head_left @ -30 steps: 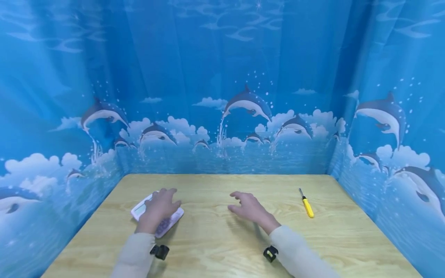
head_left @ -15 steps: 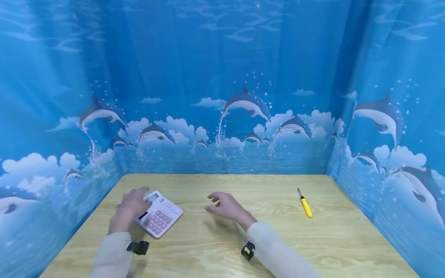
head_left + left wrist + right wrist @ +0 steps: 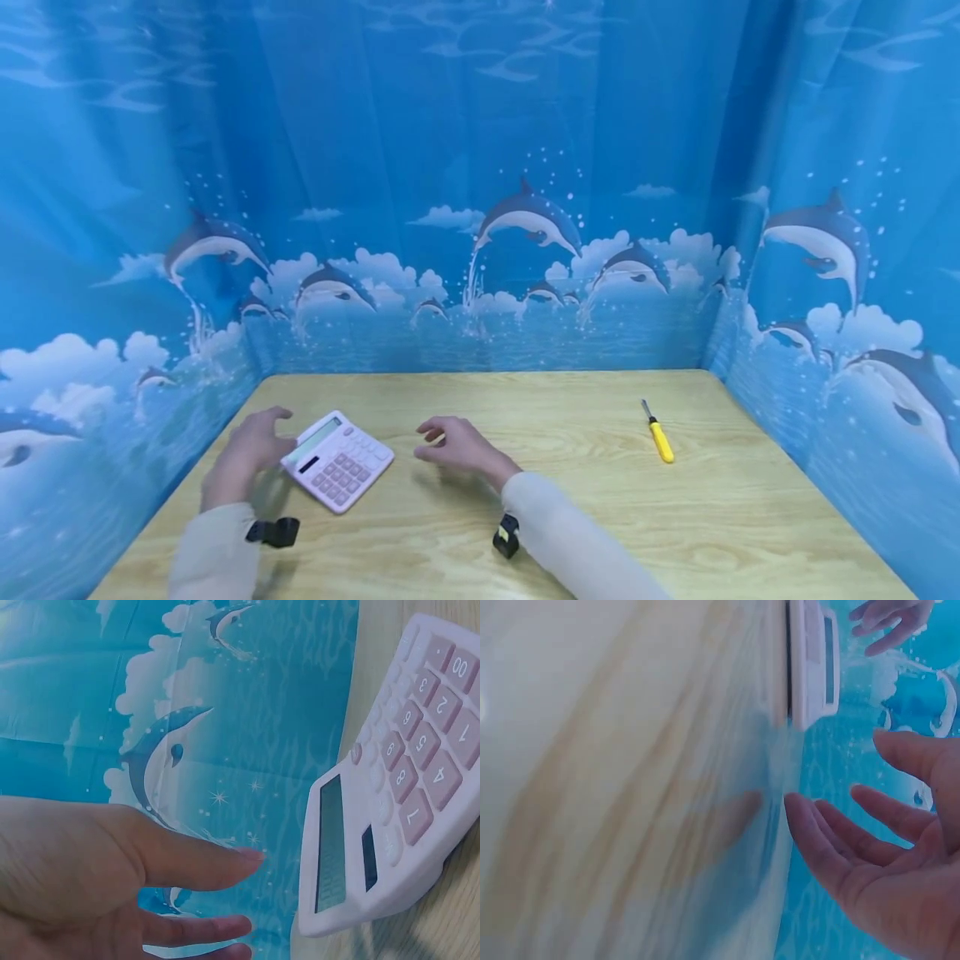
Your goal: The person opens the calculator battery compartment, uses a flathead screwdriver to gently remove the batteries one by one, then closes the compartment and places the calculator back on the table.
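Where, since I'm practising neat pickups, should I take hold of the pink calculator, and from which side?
Probably by the rim along the display end of the calculator, coming from the left with the left hand: that end faces this hand, the display angles up from the keys, and a rim grip should avoid pressing them.

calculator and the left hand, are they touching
Apart: the left wrist view shows a strip of blue curtain between the left hand and the calculator.
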The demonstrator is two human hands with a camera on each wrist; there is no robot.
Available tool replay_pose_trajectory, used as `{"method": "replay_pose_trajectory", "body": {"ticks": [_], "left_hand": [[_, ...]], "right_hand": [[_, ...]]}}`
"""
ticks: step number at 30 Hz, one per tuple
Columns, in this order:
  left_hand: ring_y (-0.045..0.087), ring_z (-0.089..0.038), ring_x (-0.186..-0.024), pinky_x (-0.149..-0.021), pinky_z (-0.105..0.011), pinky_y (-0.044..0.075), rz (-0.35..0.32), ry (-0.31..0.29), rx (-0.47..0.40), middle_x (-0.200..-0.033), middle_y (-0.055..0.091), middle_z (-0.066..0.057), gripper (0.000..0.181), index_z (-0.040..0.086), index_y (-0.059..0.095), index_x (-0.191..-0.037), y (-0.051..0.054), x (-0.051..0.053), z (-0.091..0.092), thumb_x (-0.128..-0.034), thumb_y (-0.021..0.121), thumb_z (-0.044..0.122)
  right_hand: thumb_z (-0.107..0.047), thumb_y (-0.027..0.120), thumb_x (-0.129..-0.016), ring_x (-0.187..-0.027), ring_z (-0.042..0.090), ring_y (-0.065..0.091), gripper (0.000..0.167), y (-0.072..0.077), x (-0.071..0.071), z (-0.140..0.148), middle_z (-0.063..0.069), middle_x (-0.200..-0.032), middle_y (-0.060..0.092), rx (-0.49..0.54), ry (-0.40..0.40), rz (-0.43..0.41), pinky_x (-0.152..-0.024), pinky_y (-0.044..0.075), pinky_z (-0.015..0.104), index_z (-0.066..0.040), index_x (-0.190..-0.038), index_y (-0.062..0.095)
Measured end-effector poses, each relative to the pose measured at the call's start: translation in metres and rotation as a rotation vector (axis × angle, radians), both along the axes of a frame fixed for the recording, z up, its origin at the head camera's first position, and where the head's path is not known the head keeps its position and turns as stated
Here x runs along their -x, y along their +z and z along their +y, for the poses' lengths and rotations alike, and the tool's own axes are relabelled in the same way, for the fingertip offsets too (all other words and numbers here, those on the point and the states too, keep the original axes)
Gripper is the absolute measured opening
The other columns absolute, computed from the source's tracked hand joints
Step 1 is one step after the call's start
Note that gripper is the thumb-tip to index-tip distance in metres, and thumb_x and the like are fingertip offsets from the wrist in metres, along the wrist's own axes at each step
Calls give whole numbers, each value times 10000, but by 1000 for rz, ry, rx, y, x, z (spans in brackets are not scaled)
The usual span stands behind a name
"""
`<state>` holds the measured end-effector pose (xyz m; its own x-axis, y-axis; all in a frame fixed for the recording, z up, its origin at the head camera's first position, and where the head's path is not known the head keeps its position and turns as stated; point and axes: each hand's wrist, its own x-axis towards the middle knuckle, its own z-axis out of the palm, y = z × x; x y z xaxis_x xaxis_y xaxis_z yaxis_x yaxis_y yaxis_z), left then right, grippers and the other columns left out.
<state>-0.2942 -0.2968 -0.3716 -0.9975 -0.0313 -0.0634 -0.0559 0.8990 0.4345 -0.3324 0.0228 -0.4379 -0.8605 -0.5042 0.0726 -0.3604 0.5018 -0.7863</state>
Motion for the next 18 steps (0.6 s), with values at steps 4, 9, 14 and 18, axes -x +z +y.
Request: {"method": "replay_pose_trajectory", "body": {"ticks": [4,9,14,18], "left_hand": [[420,-628,-1313,-1071,-703,405,-29,2,-16,-1468,411,-432,582,-152,417,-1436,0,-1,0,-967,630,119],[428,-629,-1303,-1053,-699,420,-64,5,-23,-1458,414,-440,565,-150,426,-1421,-1,-2,-1,-955,625,100],[519,-574,-1224,-946,-611,510,-111,22,-47,-1437,428,-443,556,-129,412,-1438,-4,-2,0,-950,590,69],[626,-409,-981,-692,-407,545,-129,42,-75,-1371,460,-454,556,-121,394,-1449,-6,0,1,-917,521,-21]], "right_hand": [[-217,756,-923,-1098,302,728,464,3,-4,-16,214,-1328,672,-2,-17,-11,-938,601,361,-45,-1337,638],[-189,767,-911,-1095,282,725,469,0,-6,-32,206,-1376,642,-8,-19,4,-910,602,316,-64,-1344,638],[-148,752,-916,-1119,294,713,451,-8,-3,-39,193,-1373,650,-16,-11,31,-927,590,298,-61,-1344,641],[-95,726,-926,-1153,297,703,431,-11,0,-42,166,-1362,669,-18,5,44,-967,579,303,-48,-1346,641]]}}
